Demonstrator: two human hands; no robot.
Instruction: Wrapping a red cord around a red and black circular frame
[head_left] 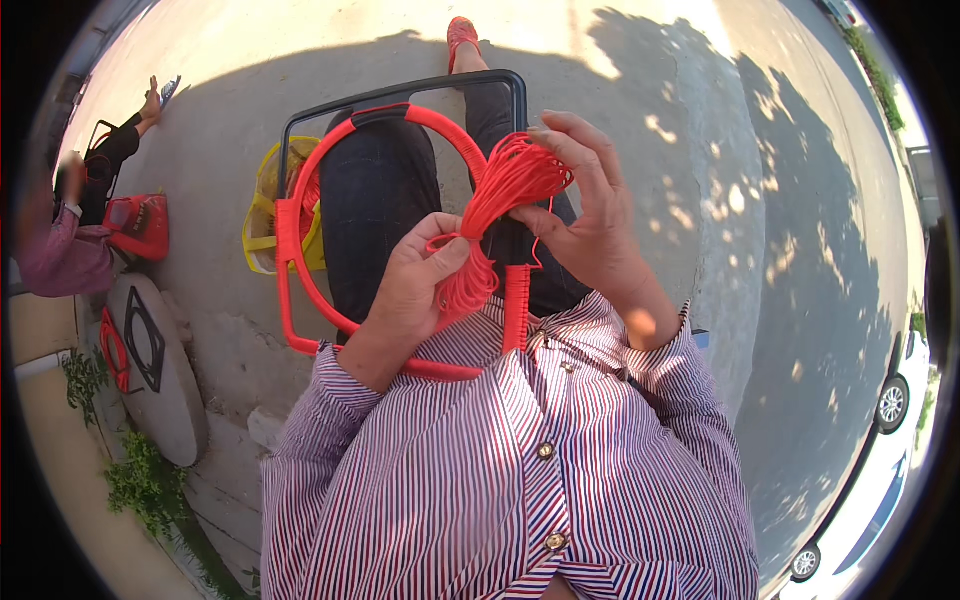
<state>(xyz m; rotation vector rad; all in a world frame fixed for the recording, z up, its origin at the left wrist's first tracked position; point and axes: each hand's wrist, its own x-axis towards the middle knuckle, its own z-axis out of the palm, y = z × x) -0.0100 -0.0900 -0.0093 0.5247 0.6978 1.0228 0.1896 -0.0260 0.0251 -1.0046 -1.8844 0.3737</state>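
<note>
A hank of thin red cord [500, 195] is pulled tight at its middle and fans out in loops at both ends. My left hand [415, 275] pinches it near that waist, its fingers closed. At the upper loops, my right hand [595, 205] has fingers and thumb closed on the strands. A loose strand hangs below the right thumb to the wrapped side of a rectangular frame [400, 92] on my lap. The frame is black at the far end and covered in red cord nearer me. Inside it sits a red-wrapped ring [318, 160] with a black section at the top.
A yellow basket [262, 215] stands left of my leg. Farther left, a person in a pink sleeve [68, 262] sits by a red bag-like object [140, 225]. A round stone slab [165, 400] carries a black frame [145, 340] and red loops. White cars are at right.
</note>
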